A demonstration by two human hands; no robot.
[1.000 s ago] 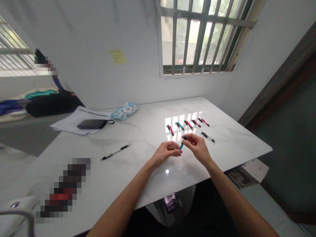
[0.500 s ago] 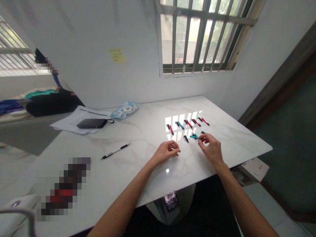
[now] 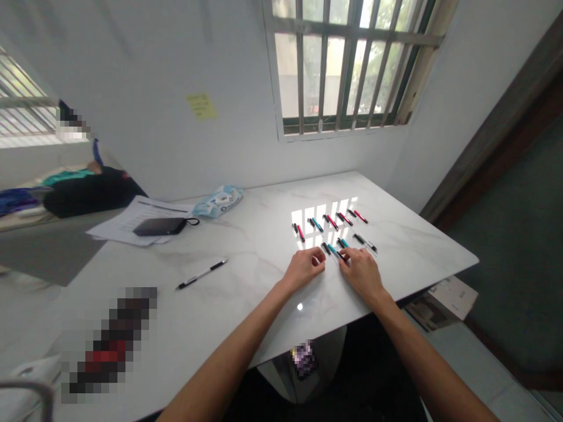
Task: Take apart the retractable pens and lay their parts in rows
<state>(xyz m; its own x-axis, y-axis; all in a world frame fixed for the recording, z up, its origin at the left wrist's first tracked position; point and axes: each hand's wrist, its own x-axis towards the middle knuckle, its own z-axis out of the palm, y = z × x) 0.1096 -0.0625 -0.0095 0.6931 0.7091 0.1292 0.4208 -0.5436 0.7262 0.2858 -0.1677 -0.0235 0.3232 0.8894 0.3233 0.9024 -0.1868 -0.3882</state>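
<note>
My right hand (image 3: 361, 272) rests on the white marble table (image 3: 246, 305), its fingertips pinching a teal pen (image 3: 335, 251) that lies flat on the surface. My left hand (image 3: 304, 267) sits just to the left with curled fingers, next to a short black pen part (image 3: 325, 247); nothing shows in its grip. Another teal pen (image 3: 343, 242) lies just beyond. Behind them runs a row of red and teal pens (image 3: 329, 222), and a black-and-white pen (image 3: 366, 242) lies to the right.
A black-and-white pen (image 3: 202, 274) lies alone at mid-left. Papers with a black pouch (image 3: 160, 225) and a blue packet (image 3: 219, 200) sit at the back left. A barred window is in the far wall. A flat box (image 3: 444, 296) lies on the floor past the right edge.
The hands held a teal pen together above the table, then parted. The right hand swung right, then came back, and both hands now rest low on the table by the pen parts.
</note>
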